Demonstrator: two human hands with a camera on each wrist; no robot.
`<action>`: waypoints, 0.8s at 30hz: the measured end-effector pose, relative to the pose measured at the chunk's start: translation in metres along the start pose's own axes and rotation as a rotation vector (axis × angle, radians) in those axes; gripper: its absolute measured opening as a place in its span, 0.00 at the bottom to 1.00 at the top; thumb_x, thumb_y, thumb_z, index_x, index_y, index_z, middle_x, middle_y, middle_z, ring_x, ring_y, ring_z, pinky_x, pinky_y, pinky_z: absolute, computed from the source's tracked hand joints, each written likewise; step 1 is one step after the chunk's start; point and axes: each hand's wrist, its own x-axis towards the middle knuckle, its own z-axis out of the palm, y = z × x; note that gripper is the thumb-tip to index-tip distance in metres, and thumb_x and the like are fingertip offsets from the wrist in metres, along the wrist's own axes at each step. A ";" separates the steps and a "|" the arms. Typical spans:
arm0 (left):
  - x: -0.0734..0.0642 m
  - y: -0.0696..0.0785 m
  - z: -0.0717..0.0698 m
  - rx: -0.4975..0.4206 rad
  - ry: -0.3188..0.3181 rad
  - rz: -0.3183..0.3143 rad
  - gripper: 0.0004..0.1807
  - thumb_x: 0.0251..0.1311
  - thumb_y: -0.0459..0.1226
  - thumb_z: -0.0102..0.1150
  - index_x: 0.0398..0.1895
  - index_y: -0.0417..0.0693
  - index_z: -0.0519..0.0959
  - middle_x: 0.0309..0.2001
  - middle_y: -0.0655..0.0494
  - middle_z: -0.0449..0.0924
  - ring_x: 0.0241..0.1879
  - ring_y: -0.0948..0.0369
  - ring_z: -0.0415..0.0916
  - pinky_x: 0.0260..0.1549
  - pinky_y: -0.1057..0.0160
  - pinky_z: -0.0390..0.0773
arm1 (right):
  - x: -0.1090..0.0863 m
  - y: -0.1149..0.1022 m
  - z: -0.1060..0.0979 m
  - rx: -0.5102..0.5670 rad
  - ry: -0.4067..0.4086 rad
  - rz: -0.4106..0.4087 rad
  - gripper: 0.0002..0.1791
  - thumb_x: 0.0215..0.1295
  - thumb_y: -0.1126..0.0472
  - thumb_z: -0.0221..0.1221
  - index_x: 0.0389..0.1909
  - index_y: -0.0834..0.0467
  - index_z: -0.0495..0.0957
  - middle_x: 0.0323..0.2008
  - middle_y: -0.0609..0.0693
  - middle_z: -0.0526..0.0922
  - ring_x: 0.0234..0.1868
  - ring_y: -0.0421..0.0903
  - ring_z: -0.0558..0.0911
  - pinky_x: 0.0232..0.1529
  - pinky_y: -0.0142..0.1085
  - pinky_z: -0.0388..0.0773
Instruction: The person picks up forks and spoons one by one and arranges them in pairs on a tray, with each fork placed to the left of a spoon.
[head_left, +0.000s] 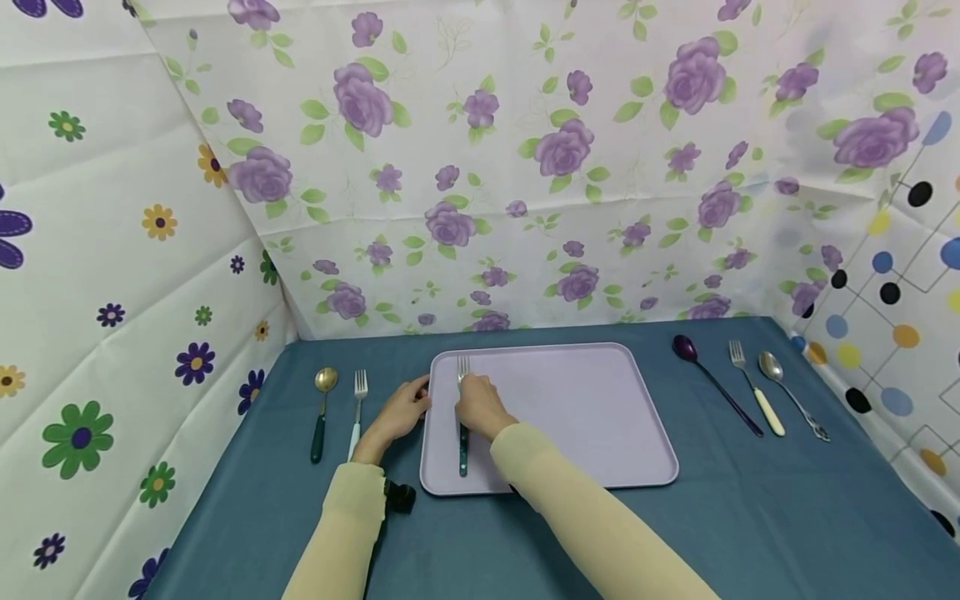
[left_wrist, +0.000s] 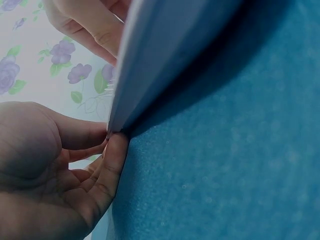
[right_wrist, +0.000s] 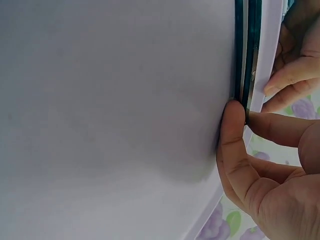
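A pale lilac tray (head_left: 585, 417) lies on the blue cloth in the middle of the head view. On its left part stands a fork (head_left: 462, 457) with a dark green handle, pointing away from me. My right hand (head_left: 480, 406) pinches this fork near the neck between thumb and fingers; the right wrist view shows the green handle (right_wrist: 247, 50) leaving the fingertips. At the tray's left edge is my left hand (head_left: 401, 412). In the left wrist view its thumb and forefinger pinch the tray rim (left_wrist: 120, 100).
Left of the tray lie a gold spoon (head_left: 321, 412) with a green handle and a fork (head_left: 360, 392) with a pale handle. To the right are a dark purple spoon (head_left: 720, 387), a cream-handled fork (head_left: 757, 392) and a silver spoon (head_left: 795, 396). Flowered cloth hangs behind.
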 end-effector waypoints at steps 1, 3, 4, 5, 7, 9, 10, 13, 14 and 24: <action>0.000 0.000 0.000 -0.001 -0.003 0.000 0.26 0.76 0.26 0.46 0.75 0.25 0.62 0.41 0.45 0.72 0.39 0.53 0.77 0.42 0.55 0.81 | 0.000 0.000 -0.001 0.001 -0.003 0.002 0.04 0.65 0.73 0.61 0.30 0.65 0.79 0.26 0.56 0.80 0.22 0.47 0.80 0.23 0.35 0.77; 0.000 0.000 0.000 -0.004 -0.008 -0.002 0.26 0.77 0.26 0.46 0.75 0.25 0.62 0.42 0.44 0.72 0.40 0.53 0.77 0.43 0.54 0.80 | 0.000 0.002 -0.003 0.011 -0.015 0.016 0.05 0.67 0.70 0.63 0.30 0.64 0.79 0.25 0.54 0.79 0.21 0.46 0.79 0.22 0.34 0.76; 0.000 0.000 0.000 -0.007 -0.009 -0.004 0.26 0.77 0.27 0.45 0.75 0.26 0.62 0.42 0.44 0.71 0.41 0.53 0.77 0.44 0.54 0.80 | -0.001 0.002 -0.005 0.014 -0.022 0.025 0.06 0.68 0.69 0.63 0.31 0.64 0.79 0.25 0.54 0.79 0.20 0.45 0.78 0.22 0.34 0.75; 0.000 0.000 0.000 -0.008 -0.011 -0.005 0.27 0.77 0.27 0.45 0.75 0.26 0.61 0.43 0.44 0.71 0.42 0.53 0.77 0.44 0.54 0.80 | 0.000 0.003 -0.006 0.017 -0.029 0.035 0.06 0.69 0.67 0.63 0.32 0.64 0.79 0.25 0.53 0.79 0.20 0.45 0.78 0.22 0.33 0.74; 0.000 0.000 0.000 -0.010 -0.009 -0.006 0.27 0.77 0.27 0.45 0.76 0.26 0.61 0.43 0.44 0.71 0.42 0.52 0.76 0.44 0.54 0.80 | -0.001 0.004 -0.009 0.043 -0.031 0.042 0.05 0.69 0.67 0.63 0.36 0.66 0.80 0.27 0.55 0.80 0.21 0.45 0.78 0.22 0.34 0.75; -0.001 -0.002 0.000 -0.011 0.001 -0.008 0.27 0.77 0.27 0.46 0.76 0.26 0.62 0.44 0.43 0.71 0.43 0.52 0.75 0.45 0.54 0.80 | -0.002 0.006 -0.011 0.050 -0.029 0.038 0.08 0.69 0.67 0.63 0.44 0.68 0.82 0.32 0.57 0.83 0.24 0.47 0.80 0.26 0.36 0.79; -0.001 -0.002 0.000 -0.009 0.005 -0.009 0.27 0.76 0.27 0.46 0.75 0.26 0.62 0.44 0.44 0.71 0.43 0.52 0.75 0.45 0.54 0.80 | -0.002 0.007 -0.013 0.043 -0.020 0.026 0.11 0.69 0.67 0.63 0.48 0.69 0.82 0.35 0.59 0.85 0.27 0.48 0.81 0.29 0.38 0.80; -0.002 -0.004 0.000 -0.005 0.009 -0.006 0.27 0.76 0.26 0.46 0.75 0.26 0.62 0.43 0.43 0.71 0.43 0.52 0.74 0.45 0.53 0.81 | -0.002 0.012 -0.016 0.035 0.003 -0.005 0.19 0.68 0.66 0.64 0.57 0.70 0.80 0.47 0.64 0.86 0.37 0.51 0.84 0.41 0.43 0.84; -0.002 -0.004 0.000 -0.006 0.009 -0.008 0.27 0.76 0.27 0.46 0.75 0.26 0.62 0.44 0.44 0.71 0.44 0.51 0.74 0.45 0.53 0.81 | -0.001 0.014 -0.018 0.028 0.015 -0.017 0.19 0.68 0.66 0.65 0.58 0.69 0.80 0.50 0.64 0.85 0.40 0.52 0.84 0.44 0.45 0.83; 0.000 -0.001 0.001 0.005 0.007 0.008 0.26 0.76 0.27 0.46 0.75 0.26 0.63 0.43 0.44 0.71 0.42 0.52 0.75 0.43 0.53 0.81 | 0.005 0.038 -0.052 0.068 0.049 -0.092 0.17 0.74 0.61 0.62 0.60 0.63 0.82 0.42 0.58 0.85 0.36 0.48 0.83 0.38 0.41 0.81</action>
